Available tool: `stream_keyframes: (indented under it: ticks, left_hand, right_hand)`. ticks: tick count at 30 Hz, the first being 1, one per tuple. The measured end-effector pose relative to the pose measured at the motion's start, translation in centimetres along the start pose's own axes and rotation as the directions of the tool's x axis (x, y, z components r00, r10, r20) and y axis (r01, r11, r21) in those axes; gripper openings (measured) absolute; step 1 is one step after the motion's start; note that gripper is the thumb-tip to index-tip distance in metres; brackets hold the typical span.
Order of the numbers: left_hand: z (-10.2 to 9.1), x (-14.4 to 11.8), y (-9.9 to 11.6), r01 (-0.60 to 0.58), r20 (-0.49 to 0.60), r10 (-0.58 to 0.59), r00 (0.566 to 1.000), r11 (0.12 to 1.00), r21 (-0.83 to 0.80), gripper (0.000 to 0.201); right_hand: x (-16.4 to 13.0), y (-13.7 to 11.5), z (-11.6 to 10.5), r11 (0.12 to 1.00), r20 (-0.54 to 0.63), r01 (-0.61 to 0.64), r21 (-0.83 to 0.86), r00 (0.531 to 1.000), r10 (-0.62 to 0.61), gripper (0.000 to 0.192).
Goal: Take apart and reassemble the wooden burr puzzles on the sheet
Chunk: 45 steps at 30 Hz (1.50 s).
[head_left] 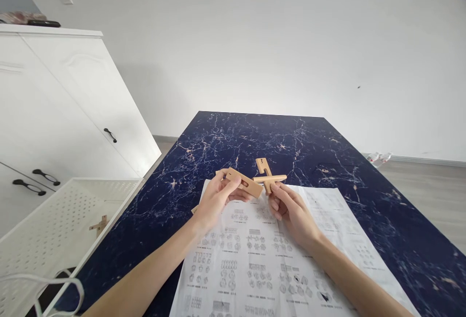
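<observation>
My left hand (224, 191) grips a flat wooden puzzle piece (251, 187) with a slot cut in it, thumb on top. My right hand (289, 206) pinches two crossed wooden puzzle pieces (262, 165), one running away from me and a thinner rod (278, 178) lying across it. The left piece's end is close to the crossed pair; whether they touch I cannot tell. Both hands are above a printed instruction sheet (229, 254) with rows of small line drawings. Part of another wooden bit (194, 209) shows beside my left wrist, mostly hidden.
The sheet lies on a dark blue marble-patterned table (251, 137) that reaches toward a white wall. At left, a white perforated basket (54, 215) holds a wooden cross-shaped piece (99, 225) and has a white cable (43, 280) by it. A white cabinet (73, 103) stands behind.
</observation>
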State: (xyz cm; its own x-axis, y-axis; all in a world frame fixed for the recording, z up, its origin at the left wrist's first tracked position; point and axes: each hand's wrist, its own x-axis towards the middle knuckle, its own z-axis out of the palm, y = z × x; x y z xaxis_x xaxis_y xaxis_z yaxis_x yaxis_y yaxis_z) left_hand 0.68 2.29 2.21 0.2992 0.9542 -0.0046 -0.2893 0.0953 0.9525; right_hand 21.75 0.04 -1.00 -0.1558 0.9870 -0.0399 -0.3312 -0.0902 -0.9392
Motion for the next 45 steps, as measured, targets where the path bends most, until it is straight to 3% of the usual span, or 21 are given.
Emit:
stream_keyframes:
  ticks: [4,11,17,24,32,41,45]
  left_hand:
    - [-0.1,0.2,-0.4,0.059,0.046,-0.054,0.997,0.992,-0.111,0.045]
    - [-0.1,0.3,-0.9,0.090,0.020,-0.088,0.996,0.935,-0.344,0.036]
    - [-0.1,0.1,-1.0,0.136,0.069,-0.122,0.990,0.951,-0.279,0.033]
    - [-0.1,0.0,-1.1,0.132,0.140,-0.102,0.985,0.966,-0.224,0.035]
    - [0.2,-0.4,-1.5,0.192,0.194,-0.156,0.968,0.964,-0.182,0.036]
    - [0.2,-0.6,-1.4,0.197,0.170,-0.177,0.969,0.975,-0.104,0.034]
    - [0.2,-0.6,-1.5,0.179,0.121,-0.169,0.978,0.981,-0.078,0.035]
  right_hand:
    - [0.0,-0.1,0.1,1.000,0.003,-0.005,0.008,1.000,0.005,0.050]
    - [-0.4,0.3,0.2,1.000,0.101,-0.012,-0.025,0.995,0.015,0.049]
    - [-0.5,0.3,0.3,0.997,0.099,-0.008,-0.071,0.995,0.015,0.051]
    - [-0.3,0.3,0.0,1.000,0.097,-0.030,-0.005,0.995,0.030,0.047]
    - [-0.7,0.1,0.0,0.996,0.261,-0.050,-0.079,0.963,0.069,0.045]
    - [-0.9,0.2,-0.3,0.998,0.311,-0.051,-0.039,0.948,0.061,0.041]
    - [-0.9,0.3,-0.3,0.994,0.314,-0.029,-0.105,0.947,0.061,0.041]
